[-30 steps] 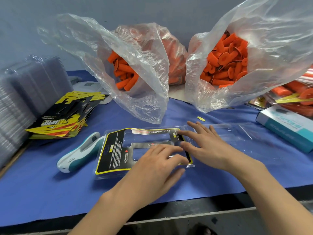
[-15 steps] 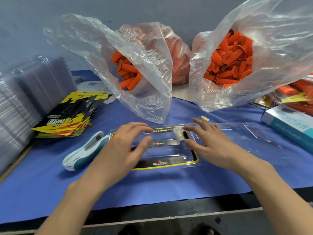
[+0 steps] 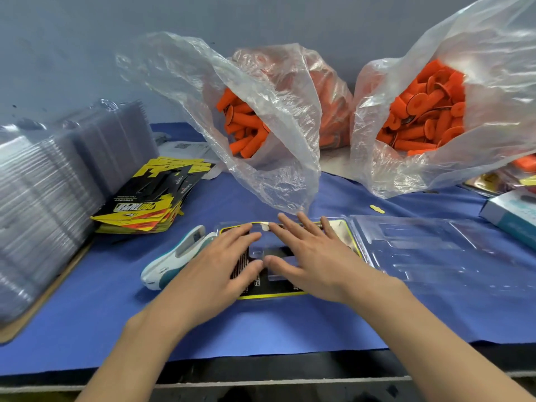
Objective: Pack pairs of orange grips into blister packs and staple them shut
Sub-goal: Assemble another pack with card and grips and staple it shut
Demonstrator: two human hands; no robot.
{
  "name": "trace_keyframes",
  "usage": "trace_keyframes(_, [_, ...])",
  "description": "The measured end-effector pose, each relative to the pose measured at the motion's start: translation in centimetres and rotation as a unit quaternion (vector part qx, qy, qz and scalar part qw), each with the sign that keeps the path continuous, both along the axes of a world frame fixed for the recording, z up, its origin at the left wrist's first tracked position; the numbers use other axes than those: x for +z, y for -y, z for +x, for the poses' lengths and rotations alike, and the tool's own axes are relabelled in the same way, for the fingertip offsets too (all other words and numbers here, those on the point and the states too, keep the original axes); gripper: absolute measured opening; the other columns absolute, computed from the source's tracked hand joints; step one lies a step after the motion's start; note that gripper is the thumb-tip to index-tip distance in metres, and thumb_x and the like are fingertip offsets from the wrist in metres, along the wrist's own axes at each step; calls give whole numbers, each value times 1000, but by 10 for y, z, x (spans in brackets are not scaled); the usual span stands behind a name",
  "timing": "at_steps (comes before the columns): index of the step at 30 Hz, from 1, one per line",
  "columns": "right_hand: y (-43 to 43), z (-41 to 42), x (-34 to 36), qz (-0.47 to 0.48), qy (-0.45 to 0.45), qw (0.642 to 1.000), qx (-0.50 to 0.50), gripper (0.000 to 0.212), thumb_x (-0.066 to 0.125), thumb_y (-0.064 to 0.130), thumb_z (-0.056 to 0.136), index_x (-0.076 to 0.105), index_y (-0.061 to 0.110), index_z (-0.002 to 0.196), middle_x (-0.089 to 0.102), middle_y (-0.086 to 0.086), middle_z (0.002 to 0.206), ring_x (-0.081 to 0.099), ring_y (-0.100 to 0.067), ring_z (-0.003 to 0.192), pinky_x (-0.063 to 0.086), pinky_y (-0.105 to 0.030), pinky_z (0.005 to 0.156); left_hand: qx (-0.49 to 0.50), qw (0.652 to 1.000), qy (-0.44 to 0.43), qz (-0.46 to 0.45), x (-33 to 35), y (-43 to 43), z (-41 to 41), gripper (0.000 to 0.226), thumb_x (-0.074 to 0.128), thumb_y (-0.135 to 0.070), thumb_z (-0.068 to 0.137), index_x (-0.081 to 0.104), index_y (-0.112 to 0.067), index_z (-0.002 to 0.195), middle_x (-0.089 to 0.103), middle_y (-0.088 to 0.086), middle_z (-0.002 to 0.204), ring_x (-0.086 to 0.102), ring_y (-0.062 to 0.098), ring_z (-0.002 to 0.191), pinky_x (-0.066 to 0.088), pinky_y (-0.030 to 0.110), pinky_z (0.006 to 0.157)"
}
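Observation:
An open clear blister pack lies on the blue cloth; its left half [image 3: 278,288] holds a black and yellow card, its empty right half [image 3: 435,250] is spread flat. My left hand [image 3: 220,262] and my right hand [image 3: 313,256] press flat on the card half, fingers spread, holding nothing. A white and teal stapler [image 3: 177,256] lies just left of my left hand. Orange grips fill two clear plastic bags, one at the back middle [image 3: 246,132] and one at the back right [image 3: 423,111].
A pile of black and yellow cards [image 3: 150,198] lies at the left, beside tall stacks of clear blister shells [image 3: 43,192]. A light blue box [image 3: 510,213] sits at the right edge. Packed grips [image 3: 525,166] show at the far right. The table's front edge [image 3: 261,384] is near me.
The card half of the pack has turned on the cloth. My left hand moved from its near edge to its left side, and both hands now lie flat on it close together.

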State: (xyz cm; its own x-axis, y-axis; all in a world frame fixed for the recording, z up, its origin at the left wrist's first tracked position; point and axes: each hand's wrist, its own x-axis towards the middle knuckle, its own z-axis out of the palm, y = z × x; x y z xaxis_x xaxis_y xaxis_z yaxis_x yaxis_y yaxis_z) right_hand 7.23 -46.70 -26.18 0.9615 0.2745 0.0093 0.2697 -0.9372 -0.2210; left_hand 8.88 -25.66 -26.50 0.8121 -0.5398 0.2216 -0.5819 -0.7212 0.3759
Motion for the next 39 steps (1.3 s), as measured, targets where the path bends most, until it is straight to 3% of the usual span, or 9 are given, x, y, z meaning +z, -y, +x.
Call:
trace_keyframes(5, [5,4,-8,-18,-17,1000,1,81,11,75,85,4,38,157,-8,16,164,-9,-15,152,-6,-47,122,-2,999,9,44,-4,-4,3,79,17,-72,85,29,-31,153,21,-18,160,11,-5,145,0,7,110])
trace_keyframes(12, [12,1,-8,-35,-20,999,-2,68,12,69,93,-2,43,155,-12,16,163,-13,-11,151,-11,-40,120,-4,997,42,57,-7,-6,2,70,27,-67,93,27,-31,153,22,-18,160,16,-3,145,6,14,114])
trace_keyframes(16, [23,-7,-8,-35,-19,999,-10,69,8,71,90,-3,46,153,-13,17,163,-14,-9,150,-9,-39,121,-21,996,50,66,-7,-1,0,73,25,-70,91,28,-30,153,22,-18,160,16,-3,144,2,13,114])
trace_keyframes(18, [29,-12,-7,-31,-23,999,-14,74,1,75,84,-4,48,153,-14,18,162,-14,-9,150,-9,-38,121,-32,994,65,78,-7,4,-2,73,23,-70,91,30,-30,152,23,-18,159,17,-2,144,-1,19,119])
trace_keyframes(21, [36,-17,-6,-13,-35,999,-26,76,-5,75,82,-2,48,153,-13,18,163,-15,-8,150,-9,-37,120,-25,997,57,39,-6,16,-5,66,28,-66,93,40,-29,146,35,-17,153,26,0,140,8,24,120])
trace_keyframes(24, [38,-18,-7,-17,-37,999,-34,59,6,61,97,2,46,154,-11,15,164,-12,-10,151,-7,-38,121,4,998,51,-23,-5,30,-4,51,44,-54,96,54,-22,135,50,-10,138,39,7,130,23,21,110])
trace_keyframes(29, [40,-18,-6,-7,-43,999,-30,54,16,55,102,2,47,153,-9,15,164,-11,-11,151,-6,-39,121,14,999,34,-22,-3,33,0,44,53,-50,94,57,-24,129,50,-11,132,43,9,125,28,23,107])
trace_keyframes(35, [40,-18,-3,3,-47,999,-25,52,19,49,104,4,46,154,-9,14,164,-11,-10,151,-6,-39,122,-21,1000,9,18,-2,18,3,62,34,-67,90,46,-31,140,39,-19,145,35,2,133,14,16,111])
trace_keyframes(39, [40,-19,2,26,-31,999,-29,51,27,48,103,15,48,152,0,13,165,-3,-11,152,0,-37,123,-30,1000,1,9,-2,12,4,64,34,-75,88,41,-39,140,33,-29,142,23,-15,131,0,14,113])
